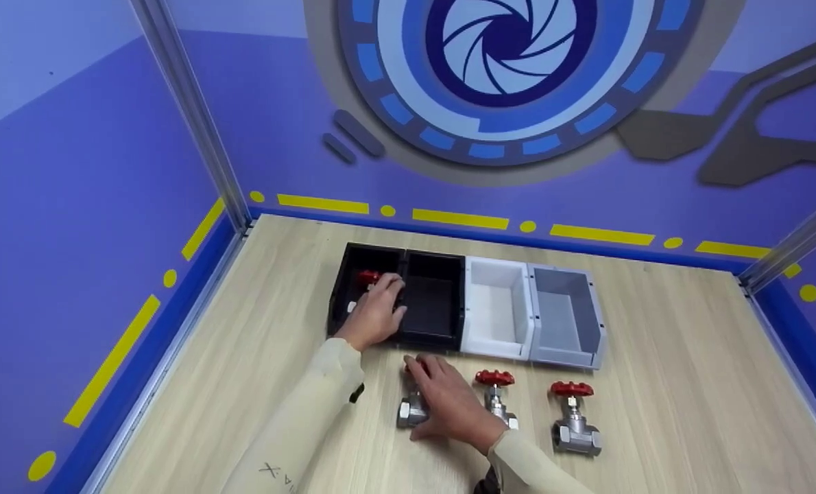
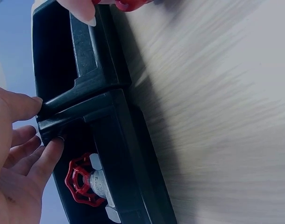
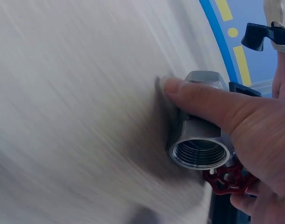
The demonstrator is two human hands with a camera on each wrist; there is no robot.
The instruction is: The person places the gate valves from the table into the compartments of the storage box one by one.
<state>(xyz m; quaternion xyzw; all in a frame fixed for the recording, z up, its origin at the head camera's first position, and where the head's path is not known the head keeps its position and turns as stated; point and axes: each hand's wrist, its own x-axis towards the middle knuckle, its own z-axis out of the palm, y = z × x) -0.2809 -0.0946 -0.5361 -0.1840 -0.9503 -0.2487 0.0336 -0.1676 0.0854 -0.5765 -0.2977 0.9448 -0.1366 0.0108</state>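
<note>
two bare hands busy here. the right hand [image 1: 452, 405] has a grip on a silver metal valve with a red handwheel [image 1: 411, 413], thumb laid over the thick body and fingers round by the wheel, probably because the body is the solid, weighty bit to hang on to. it's at the tabletop just in front of the bins, can't tell if it's lifted at all.

the left hand [image 1: 374, 312] pinches the walls where two bins meet, thumb on one side and a finger on the other. my guess is that it steadies them, since plastic bins would slide easily. those are the left black plastic bin [image 1: 380, 255] and the second black plastic bin [image 1: 432, 312]. next along, side by side, a white plastic bin [image 1: 496, 315] and a grey plastic bin [image 1: 559, 329], so four bins total.

valves, i count four: the gripped one, one red-wheeled metal valve inside the left black bin [image 2: 98, 184], plus a middle red-wheeled valve [image 1: 496, 401] and a right-hand red-wheeled valve [image 1: 574, 425] on the pale wood-grain table [image 1: 668, 384]. the three outside the bins make a rough row, likely for easy reach.
</note>
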